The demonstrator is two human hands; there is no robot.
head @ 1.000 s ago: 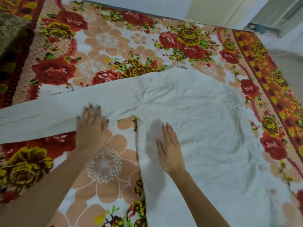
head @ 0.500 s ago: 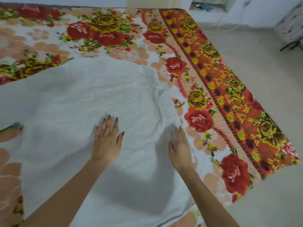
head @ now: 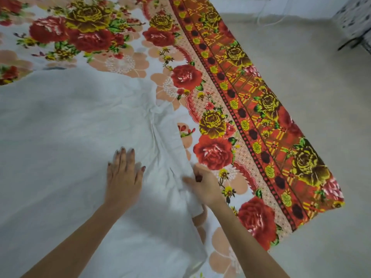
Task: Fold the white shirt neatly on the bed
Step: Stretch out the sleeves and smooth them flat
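Note:
The white shirt (head: 70, 137) lies spread flat over the left and middle of the bed, wrinkled near its right side. My left hand (head: 123, 175) rests palm down on the cloth with fingers apart. My right hand (head: 204, 187) is at the shirt's right edge, fingers closed on a narrow strip of the white fabric (head: 180, 157) that is bunched and slightly lifted there. Both forearms reach in from the bottom of the view.
The bed carries a floral sheet (head: 216, 149) with red roses and an orange patterned border (head: 261, 109) along its right edge. Beyond that edge is grey floor (head: 321, 117). A dark-legged piece of furniture (head: 355, 31) stands at the top right.
The view has swung right along the shirt. My left hand slid right across the fabric. My right hand went from lying flat to gripping the shirt's right edge.

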